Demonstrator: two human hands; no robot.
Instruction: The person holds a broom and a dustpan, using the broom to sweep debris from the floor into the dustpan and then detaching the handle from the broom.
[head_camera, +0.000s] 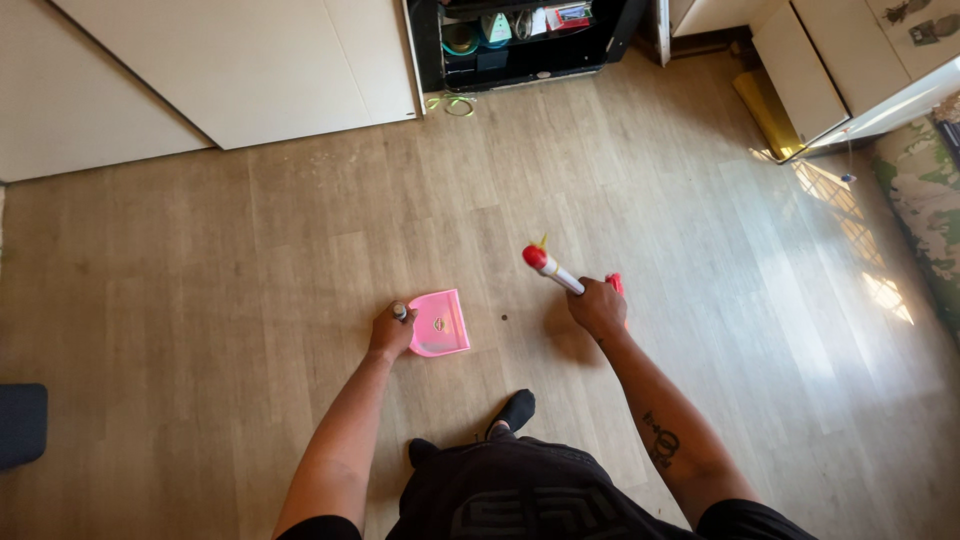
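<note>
Broom (556, 271) head behind right hand (598, 309)

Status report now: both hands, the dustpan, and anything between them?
Left hand grips pink dustpan handle, pan flat on floor. Right hand grips broom. Small dark speck lies between them.

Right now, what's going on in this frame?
A person is bent over a wood floor. The left hand holds a pink dustpan by its handle, pan resting on the floor. The right hand grips a small brush with a white handle and red tip; its pink head barely shows behind the hand. A dark speck lies between pan and brush.
</note>
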